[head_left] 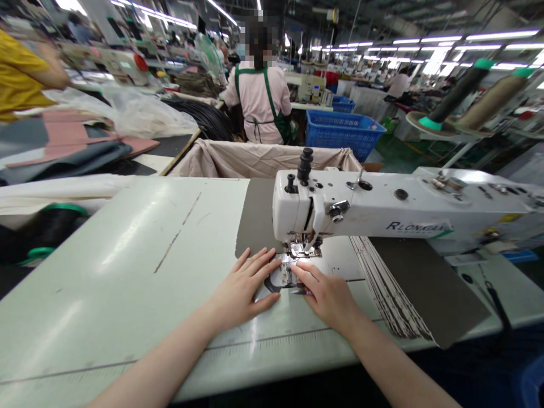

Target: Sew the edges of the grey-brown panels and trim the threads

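A white sewing machine (361,204) stands on a pale green table. Flat beside its needle area lies my left hand (244,286), fingers stretched out and a little apart. Its fingertips meet the near edge of a dark grey-brown panel (257,218), which reaches back past the machine head. Across the metal needle plate (287,272) is my right hand (327,294), fingers bent, the index fingertip by the plate. A thin pointed metallic piece (298,292) shows under its fingers; its kind is hidden. The presser foot (304,249) is just beyond both hands.
A fanned stack of grey-brown panels (429,283) lies under the machine arm at right. Behind the table are a cloth-lined bin (238,158), a blue crate (340,133) and a person in a green apron (263,102). Thread cones (463,93) stand at upper right.
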Demonstrator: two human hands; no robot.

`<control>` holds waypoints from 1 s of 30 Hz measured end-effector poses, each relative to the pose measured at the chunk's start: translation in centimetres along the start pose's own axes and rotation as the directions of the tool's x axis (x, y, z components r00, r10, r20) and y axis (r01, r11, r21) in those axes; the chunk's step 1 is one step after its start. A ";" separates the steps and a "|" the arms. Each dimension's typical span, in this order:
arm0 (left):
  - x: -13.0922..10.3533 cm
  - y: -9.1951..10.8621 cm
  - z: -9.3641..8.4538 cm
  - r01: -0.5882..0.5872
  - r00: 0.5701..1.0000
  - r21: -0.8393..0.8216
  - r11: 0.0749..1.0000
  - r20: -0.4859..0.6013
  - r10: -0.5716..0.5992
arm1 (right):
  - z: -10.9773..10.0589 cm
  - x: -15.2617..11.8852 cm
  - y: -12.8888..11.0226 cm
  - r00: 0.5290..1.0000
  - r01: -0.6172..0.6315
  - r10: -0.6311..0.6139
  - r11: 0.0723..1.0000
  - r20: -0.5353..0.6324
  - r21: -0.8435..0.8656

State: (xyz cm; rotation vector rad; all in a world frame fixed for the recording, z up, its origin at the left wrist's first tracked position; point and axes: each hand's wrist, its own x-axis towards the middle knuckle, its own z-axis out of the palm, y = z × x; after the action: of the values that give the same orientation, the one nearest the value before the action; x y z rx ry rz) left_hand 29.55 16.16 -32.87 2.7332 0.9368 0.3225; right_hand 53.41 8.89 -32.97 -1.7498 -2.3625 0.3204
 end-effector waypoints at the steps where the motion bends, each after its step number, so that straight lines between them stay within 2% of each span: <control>1: 0.0 0.0 0.0 0.002 1.000 0.006 1.000 0.004 -0.002 | 0.0 0.0 0.0 1.000 0.000 0.000 1.000 -0.004 0.004; 16: 0.0 0.1 0.0 0.001 1.000 -0.001 1.000 -0.018 -0.001 | -0.1 -0.1 -0.1 1.000 -0.004 0.004 1.000 -0.021 -0.002; 23: 0.0 0.1 0.5 0.037 0.997 -0.010 0.999 -0.069 -0.037 | 0.1 -0.2 0.0 0.999 -0.016 0.016 1.000 -0.041 0.000; 30: 0.0 -0.2 1.1 0.045 0.997 0.006 0.999 -0.069 -0.045 | -0.1 -0.4 0.0 0.997 -0.013 0.015 1.000 -0.076 0.024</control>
State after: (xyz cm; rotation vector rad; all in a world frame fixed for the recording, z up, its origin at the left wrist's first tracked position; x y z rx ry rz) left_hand 29.73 16.11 -33.94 2.7187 1.0176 0.4085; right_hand 53.53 8.48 -32.89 -1.7371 -2.2858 0.2768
